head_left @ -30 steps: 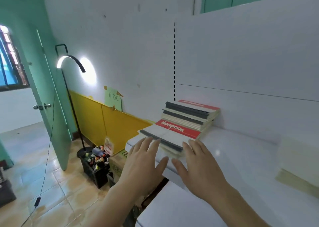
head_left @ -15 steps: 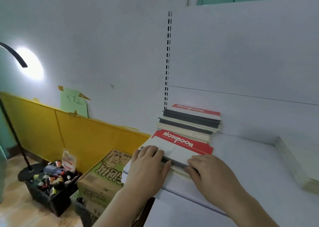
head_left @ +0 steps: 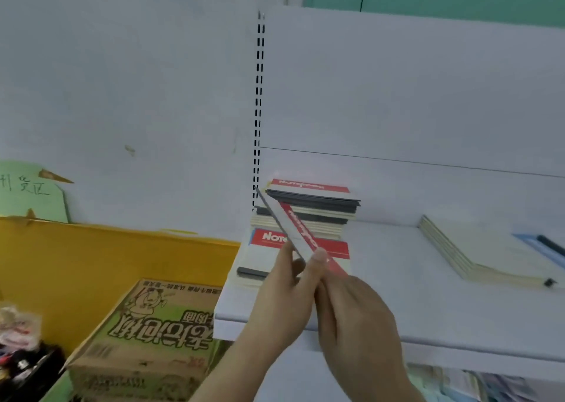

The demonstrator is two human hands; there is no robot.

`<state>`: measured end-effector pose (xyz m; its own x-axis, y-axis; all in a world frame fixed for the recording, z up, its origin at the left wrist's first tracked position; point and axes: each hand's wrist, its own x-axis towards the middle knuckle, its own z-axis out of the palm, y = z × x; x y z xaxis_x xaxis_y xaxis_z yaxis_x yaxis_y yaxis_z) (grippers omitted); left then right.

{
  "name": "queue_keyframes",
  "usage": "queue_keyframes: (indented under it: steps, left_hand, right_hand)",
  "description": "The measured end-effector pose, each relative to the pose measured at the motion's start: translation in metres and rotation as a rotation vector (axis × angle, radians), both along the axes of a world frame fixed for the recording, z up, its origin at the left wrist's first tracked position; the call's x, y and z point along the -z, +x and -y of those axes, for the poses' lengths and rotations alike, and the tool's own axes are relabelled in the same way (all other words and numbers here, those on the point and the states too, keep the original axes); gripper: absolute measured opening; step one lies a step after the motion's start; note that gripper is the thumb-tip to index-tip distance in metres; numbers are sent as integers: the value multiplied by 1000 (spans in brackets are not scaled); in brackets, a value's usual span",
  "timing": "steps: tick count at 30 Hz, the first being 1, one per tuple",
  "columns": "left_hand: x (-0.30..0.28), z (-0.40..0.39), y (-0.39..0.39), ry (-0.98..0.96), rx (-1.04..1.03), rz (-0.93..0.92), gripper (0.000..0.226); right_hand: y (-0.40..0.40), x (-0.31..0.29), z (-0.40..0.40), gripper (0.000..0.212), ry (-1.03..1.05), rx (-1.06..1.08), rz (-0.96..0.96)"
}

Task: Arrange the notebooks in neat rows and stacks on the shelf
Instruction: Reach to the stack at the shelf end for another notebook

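Holding one red-and-white notebook tilted on edge above the shelf, we have both hands closed on its near end, the left hand pinching it from the left and the right hand gripping it from the right. Directly beneath it lies the low front stack, with the taller stack just behind against the back panel. We judge the job partly done: two stacks stand, but the pale notebooks to the right lie well apart and fanned, waiting to be squared.
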<state>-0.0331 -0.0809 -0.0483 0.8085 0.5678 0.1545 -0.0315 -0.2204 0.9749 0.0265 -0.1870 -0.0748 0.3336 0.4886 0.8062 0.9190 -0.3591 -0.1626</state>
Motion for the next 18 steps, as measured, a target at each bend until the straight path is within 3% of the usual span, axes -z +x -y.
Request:
queue_keyframes:
  steps: [2,7,10,14,18]
  left_hand:
    - [2,-1,-1,-108,-85,50,19]
    - [6,-32,-15,22,-255,140,28]
    - [9,-47,-25,32,-293,117,31]
    - [12,-55,-29,33,-302,70,28]
    - [12,-62,-29,23,-319,54,35]
  right_hand:
    - [-6,8,-3,35,-16,-75,-35]
    - [26,7,7,42,-43,85,-195]
    - [58,13,6,57,-365,126,-325]
    - [79,20,1,68,-640,77,-292]
    - [73,0,5,36,-535,53,-193]
